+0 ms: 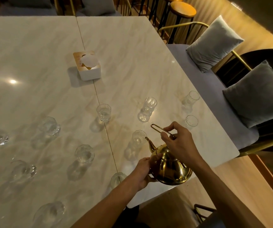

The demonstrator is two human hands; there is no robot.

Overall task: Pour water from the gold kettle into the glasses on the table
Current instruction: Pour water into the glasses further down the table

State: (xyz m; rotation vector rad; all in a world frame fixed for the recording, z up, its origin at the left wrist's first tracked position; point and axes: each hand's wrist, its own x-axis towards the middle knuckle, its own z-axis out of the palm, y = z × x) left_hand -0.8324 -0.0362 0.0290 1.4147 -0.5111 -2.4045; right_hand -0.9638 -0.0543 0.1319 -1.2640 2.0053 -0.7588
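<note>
The gold kettle (171, 167) hangs tilted over the near right part of the marble table (132, 55). Its spout touches the rim of a clear glass (138, 139). My right hand (180, 142) grips the thin wire handle from above. My left hand (143, 171) supports the kettle's left side and base. Several more clear glasses stand across the table, among them one (103, 112) at the seam, a tall one (148, 108) behind the kettle and two (190, 100) (191, 121) near the right edge.
A white tissue box (89, 65) stands mid-table on the seam. A bench with grey cushions (214, 43) (257, 94) runs along the right edge. Bar stools (182, 9) stand behind it. A gold chair frame (203, 209) sits at the near corner.
</note>
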